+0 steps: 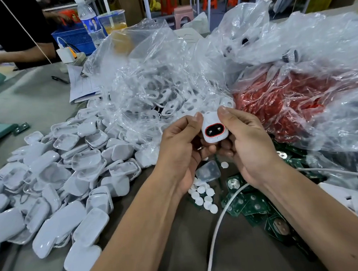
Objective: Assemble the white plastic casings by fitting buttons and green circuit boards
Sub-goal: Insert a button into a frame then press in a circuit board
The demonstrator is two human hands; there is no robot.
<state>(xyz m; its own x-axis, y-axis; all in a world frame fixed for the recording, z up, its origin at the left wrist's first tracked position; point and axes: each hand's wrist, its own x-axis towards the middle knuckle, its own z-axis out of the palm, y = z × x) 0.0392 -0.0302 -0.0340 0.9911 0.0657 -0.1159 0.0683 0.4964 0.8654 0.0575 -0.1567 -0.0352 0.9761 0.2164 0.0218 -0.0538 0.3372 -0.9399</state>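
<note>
The grey table [36, 106] carries a heap of white plastic casings [57, 184], small white round buttons [202, 196] and green circuit boards [253, 208]. Above them, both hands pinch one white casing with a red-rimmed oval opening [215, 131]. The left hand [181, 147] and the right hand [247, 143] hold its two sides with curled fingers.

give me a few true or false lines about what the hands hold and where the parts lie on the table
1. Both hands hold one white casing between them. True: the left hand and the right hand grip it from either side.
2. The casing has a red-rimmed oval opening. True.
3. The green boards are piled to the left of the left forearm. False: they lie to the right, under and beside the right wrist.
4. The loose white round buttons lie between the two forearms. True.
5. The red parts lie bare on the table. False: they are inside a clear plastic bag.
6. The pile of white shells is on the right. False: it is on the left.
</note>
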